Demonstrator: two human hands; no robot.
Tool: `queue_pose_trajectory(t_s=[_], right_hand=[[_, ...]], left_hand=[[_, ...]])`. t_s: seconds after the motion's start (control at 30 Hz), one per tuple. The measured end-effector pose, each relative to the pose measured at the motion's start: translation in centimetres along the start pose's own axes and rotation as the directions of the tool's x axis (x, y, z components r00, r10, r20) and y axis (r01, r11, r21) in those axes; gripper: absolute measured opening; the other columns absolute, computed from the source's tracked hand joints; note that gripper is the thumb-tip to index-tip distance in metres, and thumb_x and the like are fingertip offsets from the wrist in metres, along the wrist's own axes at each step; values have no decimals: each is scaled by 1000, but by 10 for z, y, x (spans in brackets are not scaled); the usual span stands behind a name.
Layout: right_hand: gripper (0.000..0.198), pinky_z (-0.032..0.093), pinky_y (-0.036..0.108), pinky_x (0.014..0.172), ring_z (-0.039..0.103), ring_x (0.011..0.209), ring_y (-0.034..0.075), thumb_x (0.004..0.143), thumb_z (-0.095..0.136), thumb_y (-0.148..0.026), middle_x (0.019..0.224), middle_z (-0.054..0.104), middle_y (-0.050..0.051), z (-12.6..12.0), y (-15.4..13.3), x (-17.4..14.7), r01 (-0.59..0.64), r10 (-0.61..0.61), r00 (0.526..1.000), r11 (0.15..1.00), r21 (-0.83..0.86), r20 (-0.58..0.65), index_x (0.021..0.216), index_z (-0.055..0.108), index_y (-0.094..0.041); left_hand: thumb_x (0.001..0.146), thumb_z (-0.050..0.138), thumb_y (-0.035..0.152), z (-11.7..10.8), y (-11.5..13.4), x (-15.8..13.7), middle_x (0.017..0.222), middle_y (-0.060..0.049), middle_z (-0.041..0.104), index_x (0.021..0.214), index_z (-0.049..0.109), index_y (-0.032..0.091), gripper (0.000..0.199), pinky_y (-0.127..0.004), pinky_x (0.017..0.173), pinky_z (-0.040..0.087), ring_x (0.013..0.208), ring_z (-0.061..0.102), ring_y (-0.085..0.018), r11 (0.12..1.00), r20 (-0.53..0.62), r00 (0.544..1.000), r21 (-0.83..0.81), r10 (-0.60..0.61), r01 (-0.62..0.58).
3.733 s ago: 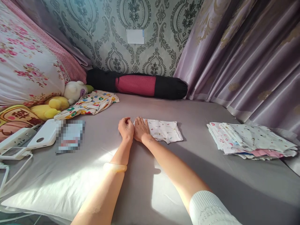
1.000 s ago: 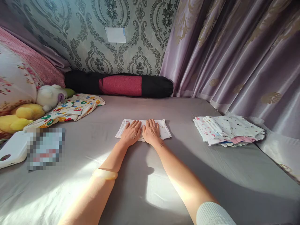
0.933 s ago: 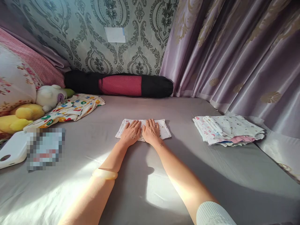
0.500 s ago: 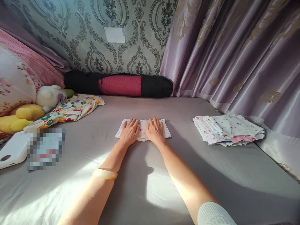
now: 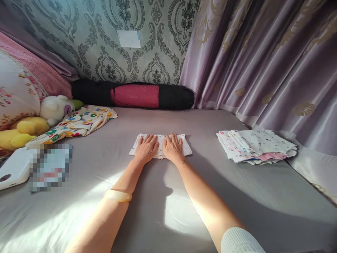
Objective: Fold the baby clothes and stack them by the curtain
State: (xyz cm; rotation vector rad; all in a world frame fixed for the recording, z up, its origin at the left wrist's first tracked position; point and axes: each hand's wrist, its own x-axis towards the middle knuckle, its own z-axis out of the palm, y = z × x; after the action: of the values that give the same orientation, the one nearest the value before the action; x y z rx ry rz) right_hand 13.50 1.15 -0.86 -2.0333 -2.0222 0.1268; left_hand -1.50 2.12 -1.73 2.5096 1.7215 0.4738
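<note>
A folded white cloth (image 5: 160,140) with a small print lies flat on the grey bed sheet (image 5: 205,126). My left hand (image 5: 146,148) rests palm down on its left half, fingers stretched out. On the right half lies my right hand (image 5: 173,147), also flat with the fingers extended. Both palms hide part of the cloth. Off to the right sits a stack of folded printed cloths (image 5: 258,144), white on top with pink and blue layers showing, apart from my hands.
At the left are a colourful patterned cloth (image 5: 86,121), a white plush toy (image 5: 54,109), a yellow plush (image 5: 21,135), a white device (image 5: 15,167) and a blurred-out flat item (image 5: 51,168). A black and red long bag (image 5: 134,95) lies along the wall; purple curtains (image 5: 231,59) hang right.
Both hands have shifted very slightly on the folded cloth, moving a little nearer to each other. The cloth itself stays in place.
</note>
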Motion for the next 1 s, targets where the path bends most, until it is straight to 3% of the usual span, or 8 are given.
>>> queue_pose_trajectory(t_s=[0.3, 0.57, 1.0], right_hand=[[55, 12, 54, 117, 23, 145, 30, 101, 25, -34, 154, 33, 19, -8, 9, 5, -62, 61, 997, 998, -25, -45, 144, 42, -5], [57, 12, 52, 117, 23, 146, 30, 100, 25, -36, 155, 33, 18, -5, 13, 5, -116, 116, 993, 993, -23, -2, 145, 41, -5], [57, 9, 50, 118, 21, 146, 29, 100, 25, -36, 156, 31, 17, -9, 14, 7, -150, 150, 989, 988, -24, 8, 146, 40, -7]], left_hand=[[99, 28, 35, -8, 2, -4, 136, -12, 58, 129, 55, 21, 42, -52, 116, 17, 136, 43, -26, 996, -199, 977, 32, -77, 85], [100, 24, 38, -2, -1, -3, 143, -13, 51, 133, 52, 20, 46, -56, 113, 23, 138, 38, -29, 986, -77, 988, 87, -136, 142], [99, 27, 38, -4, -2, -3, 141, -12, 54, 129, 57, 17, 47, -53, 116, 21, 138, 39, -28, 980, -137, 975, 66, -176, 186]])
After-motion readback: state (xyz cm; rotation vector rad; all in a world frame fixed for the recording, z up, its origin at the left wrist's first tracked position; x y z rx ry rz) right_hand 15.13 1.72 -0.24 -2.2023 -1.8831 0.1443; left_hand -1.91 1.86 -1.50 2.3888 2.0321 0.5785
